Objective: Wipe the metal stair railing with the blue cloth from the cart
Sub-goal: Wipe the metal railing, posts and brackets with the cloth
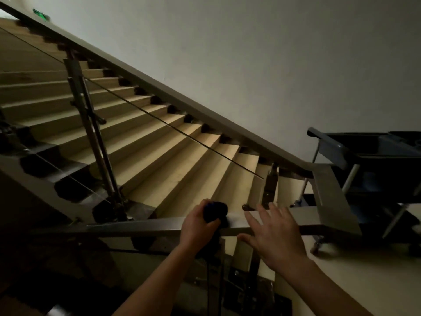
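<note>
Left hand (197, 226) grips blue cloth (215, 212) on railing (145, 225), lower centre. Right hand (276, 233) spread wide, just beside it. Cart (369, 156) at right edge.

Dark blue cloth (215, 212) bunched atop the flat, dull metal railing (145, 225), near its lower end.

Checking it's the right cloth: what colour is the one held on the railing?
Dark blue cloth, bunched in the left hand; seen in the head view.
</note>
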